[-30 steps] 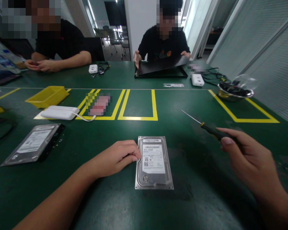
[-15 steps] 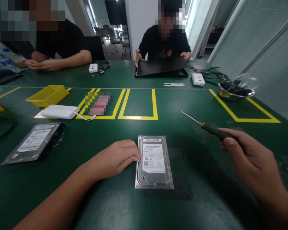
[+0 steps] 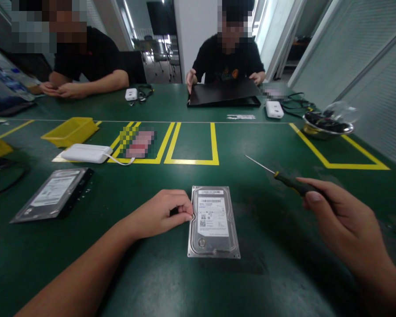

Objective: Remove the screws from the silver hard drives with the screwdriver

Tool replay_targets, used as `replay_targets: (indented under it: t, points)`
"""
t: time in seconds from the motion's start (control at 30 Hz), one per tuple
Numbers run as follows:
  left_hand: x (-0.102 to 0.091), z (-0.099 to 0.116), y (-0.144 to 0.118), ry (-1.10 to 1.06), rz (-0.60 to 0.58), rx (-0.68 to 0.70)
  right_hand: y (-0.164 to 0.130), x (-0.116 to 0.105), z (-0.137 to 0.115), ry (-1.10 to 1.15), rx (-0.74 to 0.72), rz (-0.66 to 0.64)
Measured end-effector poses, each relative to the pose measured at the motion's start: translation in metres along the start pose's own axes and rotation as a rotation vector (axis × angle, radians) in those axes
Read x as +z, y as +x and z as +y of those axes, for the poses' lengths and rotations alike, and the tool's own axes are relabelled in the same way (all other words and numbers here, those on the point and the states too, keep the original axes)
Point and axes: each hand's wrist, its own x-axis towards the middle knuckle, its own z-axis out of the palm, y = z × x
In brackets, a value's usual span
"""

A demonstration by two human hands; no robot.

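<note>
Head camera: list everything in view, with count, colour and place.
hard drive: 1, silver, centre of table
second drive: 1, silver, on black base, left
screwdriver: 1, black and yellow handle, right
white box: 1, cabled, left of centre
yellow bin: 1, far left
steel bowl: 1, far right
black panel: 1, far side, held by a person
table: 1, green, yellow tape outlines
left hand: fingertips at hard drive's left edge
right hand: holds screwdriver
</note>
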Motion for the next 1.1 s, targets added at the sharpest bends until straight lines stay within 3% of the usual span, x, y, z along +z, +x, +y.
replay_targets:
  t: [0.37, 1.1]
  points:
    - [0.0024, -0.0004, 0.0007, -0.047, -0.036, 0.020, -0.0013, -0.0016, -0.0003, -0.019, 0.008, -0.008]
    - [0.0066, -0.0028, 0.0005, -0.029, 0.020, 0.037, -0.0018, -0.0011, -0.0049, -0.020, -0.033, -0.011]
